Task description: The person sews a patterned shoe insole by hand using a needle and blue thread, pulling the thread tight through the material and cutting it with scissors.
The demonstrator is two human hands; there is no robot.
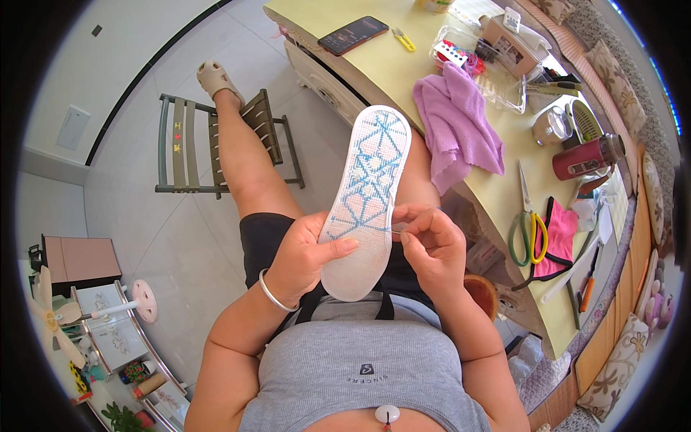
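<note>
A white embroidered insole (pixel 371 180) is held upright over my lap, its toe end pointing away from me. Blue stitches form crossing lines and diamond shapes over its upper part, while the heel end is plain. My left hand (pixel 313 252) grips its left edge, thumb laid across the front and the other fingers hidden behind. At the right edge, my right hand (pixel 434 241) pinches a thin needle (pixel 396 232) between thumb and forefinger. The needle lies level with the lowest blue stitches.
A yellow-topped table (pixel 479 205) on the right bears a purple cloth (pixel 461 122), scissors (pixel 529 230), a phone (pixel 353 36), yellow snips (pixel 404 39), a clear plastic box (pixel 504 90) and a maroon bottle (pixel 586 157). One foot rests near a folding stool (pixel 188 144). A fan (pixel 57 317) stands left.
</note>
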